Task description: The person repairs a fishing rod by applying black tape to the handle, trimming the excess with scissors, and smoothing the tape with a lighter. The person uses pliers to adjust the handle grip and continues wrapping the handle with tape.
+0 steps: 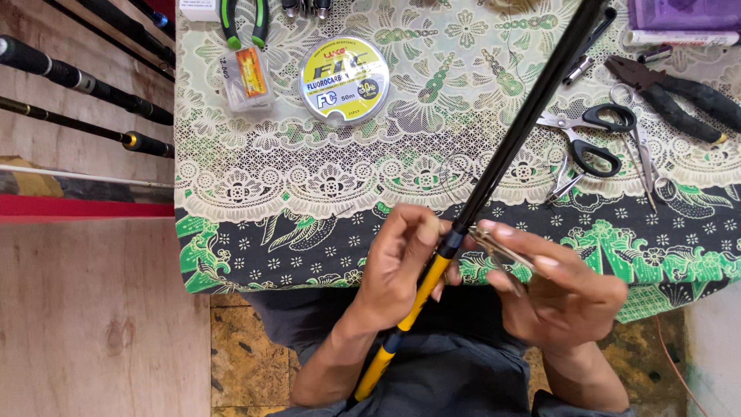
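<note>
A fishing rod (513,139) runs diagonally from my lap to the top right; its blank is black and its lower part is yellow with black bands. My left hand (397,266) is shut around the rod where black meets yellow. My right hand (563,293) holds a small metal tool (498,249) whose tip touches the rod at that joint. Both hands hover over the near edge of the table with a green and cream floral cloth (255,201).
A round spool of fishing line (344,80) and a small clear packet (247,77) lie on the cloth at the left. Black-handled scissors (590,135), pliers (679,96) and forceps lie at the right. More rods (85,81) rest at the far left.
</note>
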